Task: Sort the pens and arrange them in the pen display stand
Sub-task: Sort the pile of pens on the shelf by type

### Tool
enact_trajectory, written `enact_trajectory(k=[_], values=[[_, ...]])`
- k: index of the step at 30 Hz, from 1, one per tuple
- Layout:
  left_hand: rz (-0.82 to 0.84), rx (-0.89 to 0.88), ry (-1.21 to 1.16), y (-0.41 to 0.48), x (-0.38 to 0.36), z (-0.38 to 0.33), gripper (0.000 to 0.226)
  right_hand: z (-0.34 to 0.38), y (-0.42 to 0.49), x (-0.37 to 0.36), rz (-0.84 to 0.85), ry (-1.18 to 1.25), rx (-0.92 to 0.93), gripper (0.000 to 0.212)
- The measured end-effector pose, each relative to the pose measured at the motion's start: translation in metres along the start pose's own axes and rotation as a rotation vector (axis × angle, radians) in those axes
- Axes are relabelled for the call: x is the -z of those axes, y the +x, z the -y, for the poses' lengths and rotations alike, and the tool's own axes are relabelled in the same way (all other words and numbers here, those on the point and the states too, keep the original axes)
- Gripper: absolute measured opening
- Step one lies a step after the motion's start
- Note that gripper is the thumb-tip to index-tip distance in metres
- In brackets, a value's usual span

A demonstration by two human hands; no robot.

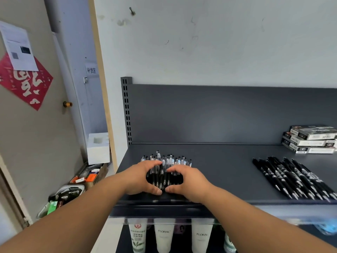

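Far left, on the door: a white printed sheet (18,46) overlaps a red diamond paper (27,83) with white characters; the sheet's print is too small to read. Wall label (91,70) reads "补货区". A white foam block (98,148) sits below it. Left hand (142,177) and right hand (187,179) both curl round one bunch of clear pens (165,161) with black caps, thumbs nearly meeting on the near side. The bunch lies on the dark shelf (218,170), left of centre, near the front edge. Under the shelf: white tubes (164,234) marked "FLORAL". Right: black pens (291,178) lie side by side on the shelf, well apart from the bunch. Far right: stacked boxes (311,139), lettering blurred.
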State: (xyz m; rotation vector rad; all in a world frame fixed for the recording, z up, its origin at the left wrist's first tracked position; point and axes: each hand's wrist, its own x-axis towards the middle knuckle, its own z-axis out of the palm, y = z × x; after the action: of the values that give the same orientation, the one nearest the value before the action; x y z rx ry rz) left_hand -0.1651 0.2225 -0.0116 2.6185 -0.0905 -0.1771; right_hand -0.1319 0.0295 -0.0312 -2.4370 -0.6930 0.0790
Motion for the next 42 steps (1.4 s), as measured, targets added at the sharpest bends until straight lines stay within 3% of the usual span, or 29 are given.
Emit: enact_trajectory(k=[5,15,17,21,25,28,34,38,42], values=[[0.015,-0.037,0.074,-0.001,0.001,0.0,0.093,0.002,-0.005,0.0,-0.028,0.001,0.015,0.049],[-0.07,-0.032,0.054,-0.006,-0.003,-0.002,0.059,0.006,-0.009,0.0,-0.05,-0.011,0.018,0.05],[-0.078,-0.018,0.044,-0.005,-0.004,-0.001,0.066,0.007,-0.01,0.0,-0.05,-0.005,0.014,0.051],[-0.034,0.08,0.02,-0.005,-0.003,0.0,0.111,0.006,-0.012,0.001,-0.057,0.022,0.007,0.052],[-0.004,0.136,0.034,-0.007,-0.006,-0.002,0.105,0.002,-0.015,0.002,-0.038,-0.001,0.007,0.058],[-0.112,0.142,0.037,-0.007,-0.009,-0.009,0.101,-0.003,-0.017,0.004,-0.06,-0.004,-0.005,0.062],[-0.371,-0.027,0.106,-0.003,-0.021,-0.046,0.072,-0.024,-0.03,0.028,-0.188,-0.133,-0.098,0.057],[-0.404,-0.06,0.35,0.003,-0.042,-0.085,0.069,-0.049,-0.044,0.052,-0.277,-0.288,-0.174,0.057],[-0.406,-0.115,0.409,0.013,-0.069,-0.127,0.067,-0.08,-0.064,0.077,-0.333,-0.355,-0.201,0.058]])
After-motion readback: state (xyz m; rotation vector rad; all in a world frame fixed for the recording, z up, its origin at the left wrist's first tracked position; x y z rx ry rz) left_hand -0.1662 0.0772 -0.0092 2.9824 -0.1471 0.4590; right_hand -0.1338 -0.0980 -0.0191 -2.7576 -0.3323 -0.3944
